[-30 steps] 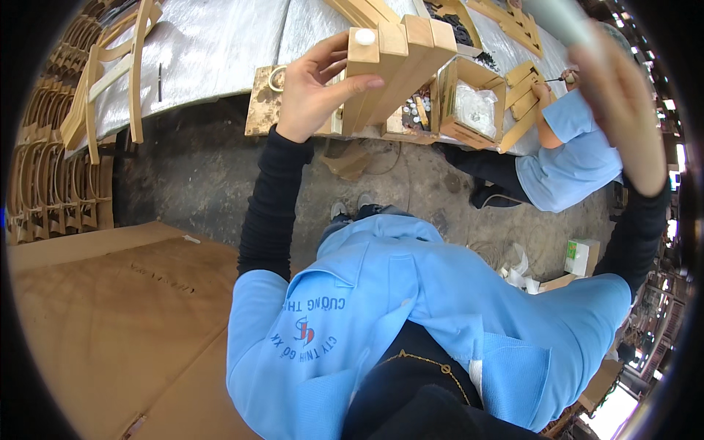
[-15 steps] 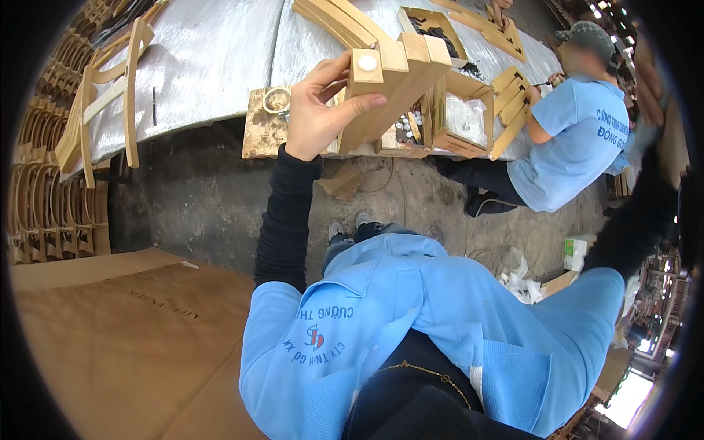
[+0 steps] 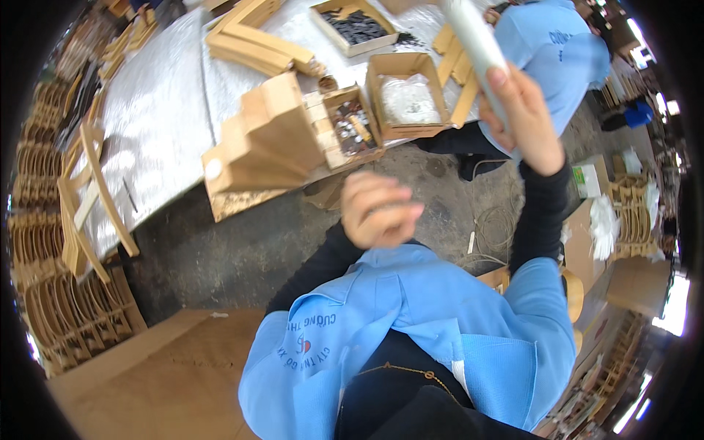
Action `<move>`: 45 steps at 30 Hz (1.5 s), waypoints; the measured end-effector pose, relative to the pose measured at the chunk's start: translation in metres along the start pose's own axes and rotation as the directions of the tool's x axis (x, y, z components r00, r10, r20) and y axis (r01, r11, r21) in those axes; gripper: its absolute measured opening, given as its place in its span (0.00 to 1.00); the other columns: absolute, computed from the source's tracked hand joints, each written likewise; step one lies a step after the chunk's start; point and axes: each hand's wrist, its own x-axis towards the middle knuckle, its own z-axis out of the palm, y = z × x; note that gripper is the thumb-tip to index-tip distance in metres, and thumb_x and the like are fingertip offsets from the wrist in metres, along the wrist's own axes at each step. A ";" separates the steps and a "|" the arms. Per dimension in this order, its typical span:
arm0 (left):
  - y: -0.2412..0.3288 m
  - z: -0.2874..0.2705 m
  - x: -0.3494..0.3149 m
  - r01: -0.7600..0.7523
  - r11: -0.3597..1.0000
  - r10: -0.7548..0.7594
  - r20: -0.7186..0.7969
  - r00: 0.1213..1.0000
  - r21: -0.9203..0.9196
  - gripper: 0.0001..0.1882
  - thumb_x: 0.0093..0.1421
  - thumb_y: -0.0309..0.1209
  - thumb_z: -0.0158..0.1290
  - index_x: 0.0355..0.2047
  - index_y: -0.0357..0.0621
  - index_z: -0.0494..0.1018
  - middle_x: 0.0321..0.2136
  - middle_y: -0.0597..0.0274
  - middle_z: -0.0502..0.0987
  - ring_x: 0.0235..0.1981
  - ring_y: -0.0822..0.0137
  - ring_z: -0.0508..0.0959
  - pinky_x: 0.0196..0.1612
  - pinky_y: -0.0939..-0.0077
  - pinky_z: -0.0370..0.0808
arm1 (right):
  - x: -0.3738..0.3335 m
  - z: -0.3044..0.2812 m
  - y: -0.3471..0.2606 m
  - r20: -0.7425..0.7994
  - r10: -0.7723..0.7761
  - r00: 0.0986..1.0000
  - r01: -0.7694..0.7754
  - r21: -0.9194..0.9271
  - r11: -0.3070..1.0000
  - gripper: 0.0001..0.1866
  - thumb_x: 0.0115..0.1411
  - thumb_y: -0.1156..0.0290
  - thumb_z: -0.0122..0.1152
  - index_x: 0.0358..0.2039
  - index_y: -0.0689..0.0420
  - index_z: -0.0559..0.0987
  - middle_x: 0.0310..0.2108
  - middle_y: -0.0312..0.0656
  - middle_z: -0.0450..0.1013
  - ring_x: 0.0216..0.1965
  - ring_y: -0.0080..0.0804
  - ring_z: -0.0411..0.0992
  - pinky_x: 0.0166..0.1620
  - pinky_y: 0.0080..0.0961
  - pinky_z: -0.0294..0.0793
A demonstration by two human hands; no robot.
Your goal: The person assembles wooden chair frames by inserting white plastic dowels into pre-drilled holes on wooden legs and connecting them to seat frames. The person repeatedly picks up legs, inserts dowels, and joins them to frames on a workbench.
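Note:
My right hand [image 3: 529, 121] is wrapped round a long whitish cylinder [image 3: 469, 33], which looks like a roll and is blurred. The cylinder slants up past the frame's top edge. My left hand [image 3: 378, 209] is in the air before my chest, smeared by motion; its fingers look bent, and nothing shows clearly in them. Beyond it, at the table's near edge, stands a stepped group of wooden pieces [image 3: 275, 136]. One of them bears a round white pad [image 3: 213, 169] on its end. Neither hand touches these pieces.
On the foil-covered table [image 3: 158, 132] are a box of small mixed parts [image 3: 378, 147], a carton with clear plastic bags [image 3: 374, 70], a tray of black pieces [image 3: 392, 40] and wooden frames [image 3: 95, 191]. A co-worker [image 3: 543, 44] in light blue stands at the right. Cardboard [image 3: 161, 367] lies lower left.
My left hand has let go of the wooden pieces and drawn back toward my chest. My right hand has come in from the far right, holding the whitish roll. The view has shifted.

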 end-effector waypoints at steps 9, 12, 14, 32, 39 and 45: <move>-0.262 0.200 -0.115 0.342 0.757 -0.652 0.670 0.354 0.556 0.09 0.53 0.23 0.54 0.32 0.47 0.83 0.38 0.52 0.80 0.41 0.52 0.81 0.44 0.62 0.78 | -0.050 -0.065 0.133 -0.173 0.334 0.927 -0.299 0.199 0.933 0.17 0.71 0.56 0.51 0.36 0.58 0.71 0.15 0.30 0.62 0.13 0.14 0.59 0.16 0.16 0.57; -0.286 0.229 -0.123 -0.025 0.807 -0.569 0.789 0.232 0.590 0.08 0.54 0.26 0.54 0.32 0.43 0.83 0.39 0.51 0.80 0.42 0.52 0.81 0.41 0.60 0.80 | -0.071 -0.086 0.166 -0.276 0.364 0.890 -0.342 0.123 0.931 0.17 0.71 0.56 0.52 0.35 0.58 0.71 0.15 0.30 0.62 0.13 0.15 0.59 0.16 0.17 0.56; -0.277 0.234 -0.118 -0.205 0.818 -0.505 0.841 0.192 0.538 0.09 0.54 0.25 0.54 0.32 0.42 0.83 0.38 0.52 0.81 0.44 0.53 0.81 0.41 0.61 0.81 | -0.082 -0.096 0.177 -0.320 0.414 0.852 -0.403 0.105 0.909 0.17 0.70 0.55 0.52 0.35 0.57 0.71 0.14 0.29 0.62 0.12 0.15 0.58 0.15 0.18 0.56; -0.170 0.152 0.012 0.840 0.535 -0.805 0.355 0.475 0.090 0.10 0.54 0.33 0.64 0.33 0.39 0.81 0.31 0.58 0.83 0.29 0.69 0.83 0.34 0.74 0.79 | -0.022 -0.049 0.149 -0.223 0.274 0.935 -0.206 0.286 0.936 0.16 0.69 0.58 0.54 0.40 0.61 0.73 0.14 0.28 0.60 0.10 0.14 0.55 0.13 0.15 0.53; -0.037 0.018 0.074 0.401 0.907 -0.418 0.160 0.894 0.130 0.16 0.43 0.22 0.67 0.36 0.45 0.83 0.36 0.61 0.81 0.35 0.68 0.78 0.34 0.77 0.76 | 0.001 0.029 0.064 0.265 0.054 0.963 -0.204 0.582 0.787 0.11 0.62 0.71 0.65 0.40 0.65 0.79 0.18 0.32 0.72 0.11 0.12 0.60 0.14 0.14 0.55; 0.020 -0.065 0.085 0.381 0.889 -0.409 0.066 0.910 0.253 0.22 0.40 0.21 0.69 0.40 0.47 0.84 0.35 0.61 0.81 0.34 0.68 0.79 0.35 0.78 0.76 | -0.007 0.082 0.021 0.489 -0.139 0.861 -0.180 0.550 0.816 0.09 0.61 0.71 0.67 0.36 0.63 0.79 0.19 0.33 0.74 0.11 0.11 0.61 0.13 0.13 0.55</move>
